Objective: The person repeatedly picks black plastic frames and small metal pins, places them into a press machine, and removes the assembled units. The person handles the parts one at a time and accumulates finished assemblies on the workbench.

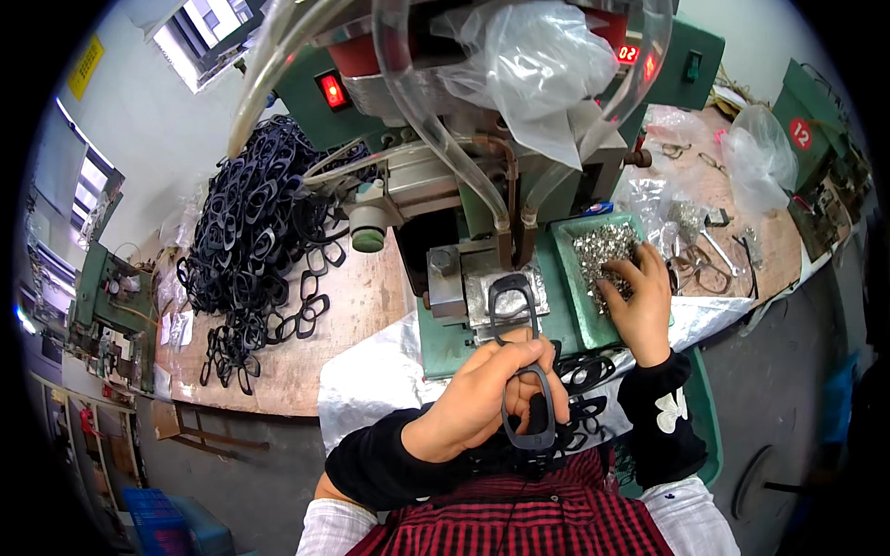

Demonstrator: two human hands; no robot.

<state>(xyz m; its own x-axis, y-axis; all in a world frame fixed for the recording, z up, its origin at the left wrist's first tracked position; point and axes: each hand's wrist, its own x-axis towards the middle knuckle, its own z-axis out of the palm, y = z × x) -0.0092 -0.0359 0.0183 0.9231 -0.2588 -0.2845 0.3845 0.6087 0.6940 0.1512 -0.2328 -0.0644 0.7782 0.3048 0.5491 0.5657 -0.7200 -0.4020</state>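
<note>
My left hand (468,403) is closed around the bridge of a dark eyeglass frame (532,441). The frame is held lengthwise, one rim pointing up in front of the machine's metal block and the other hanging down below my fingers. My right hand (642,301) reaches into a green tray (571,295), its fingers apart and bent over a heap of small shiny metal parts (604,248). Whether a fingertip touches a single part is too small to tell. The green bench machine (443,269) stands straight ahead, its copper-coloured tips above the metal block.
A big pile of dark eyeglass frames (255,222) covers the table at left. More frames (586,371) lie below the tray. At right are a wrench (719,252) and plastic bags (758,148). Clear hoses (422,120) and a plastic bag (533,69) hang over the machine.
</note>
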